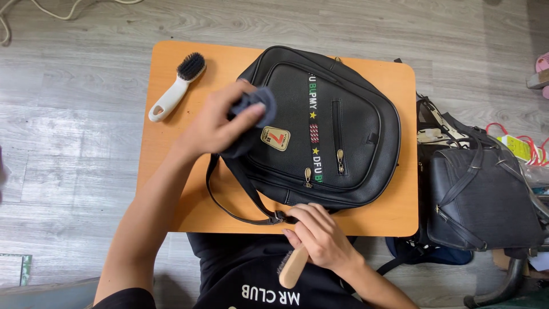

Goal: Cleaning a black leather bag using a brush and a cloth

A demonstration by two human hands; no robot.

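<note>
A black leather backpack point(343, 120) lies flat on a small orange table point(394, 214), with a striped band and a small badge on its front pocket. My left hand point(220, 123) presses a dark grey cloth point(254, 106) against the bag's left side. My right hand point(320, 234) rests at the bag's near edge and holds a wooden-handled brush point(293, 269), handle pointing toward me. A shoulder strap point(229, 197) loops off the bag onto the table.
A white-handled brush with black bristles point(177, 86) lies at the table's far left corner. Other dark bags point(483, 200) are piled on the floor to the right. Grey wood flooring surrounds the table; a cord point(34, 8) runs at top left.
</note>
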